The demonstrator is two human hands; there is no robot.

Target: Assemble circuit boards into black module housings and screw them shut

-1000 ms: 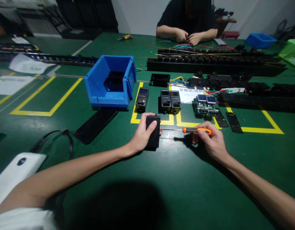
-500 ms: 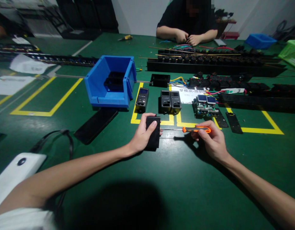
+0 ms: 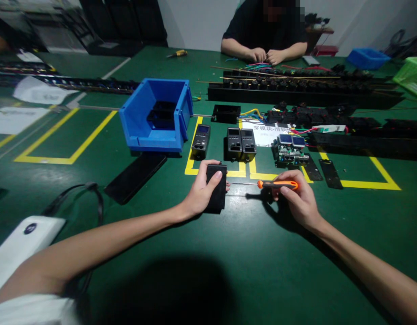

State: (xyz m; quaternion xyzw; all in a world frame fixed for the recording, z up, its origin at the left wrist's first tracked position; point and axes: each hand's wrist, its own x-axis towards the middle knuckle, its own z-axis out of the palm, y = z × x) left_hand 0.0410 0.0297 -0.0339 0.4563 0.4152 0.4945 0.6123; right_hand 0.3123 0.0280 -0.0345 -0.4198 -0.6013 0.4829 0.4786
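A small black box-like housing (image 3: 215, 196) is gripped in my left hand (image 3: 202, 187), the thumb across its upper face and the fingers around the far side. My right hand (image 3: 301, 198) is closed on the orange and black handle of a screwdriver (image 3: 278, 184). The thin shaft points left, and its tip meets the right side of the housing; the exact contact spot is too small to make out. Just beyond my hands stand a black module with a small screen (image 3: 201, 141) and a pair of similar modules (image 3: 241, 143). Green circuit boards with two displays (image 3: 291, 150) lie to their right.
A blue bin (image 3: 154, 143) holding black parts stands left of the modules. Nearby lie a black phone-like slab (image 3: 136, 178), a white device (image 3: 27, 243) with a cable, and flat black plates (image 3: 331, 174). Long black rails (image 3: 296, 94) cross the back, where a co-worker's hands (image 3: 267, 56) rest.
My hands and the housing hold nearly the same place. The fingers of my right hand have shifted slightly on the screwdriver handle. Across the table, the co-worker's hands have moved a little.
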